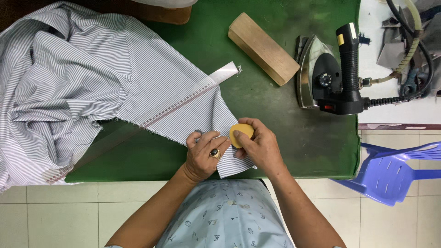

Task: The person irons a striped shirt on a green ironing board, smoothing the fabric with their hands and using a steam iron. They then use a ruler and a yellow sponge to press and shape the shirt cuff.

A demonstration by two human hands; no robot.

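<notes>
Right hand [261, 146] pinching rounded yellow chalk [242, 133] over striped cotton cloth [138, 78]; left hand [204, 154] pressed flat on cloth corner, green felt bench [294, 142], clear ruler [183, 103] nearby.

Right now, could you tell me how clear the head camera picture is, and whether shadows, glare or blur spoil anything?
Head view: light is even and soft, with only faint shadows under the hands; the yellow rounded chalk piece in the right hand and the grey striped cotton cloth under the left hand are sharp; mild glare on the silver steam iron; straight edges bow slightly toward the corners.
</notes>
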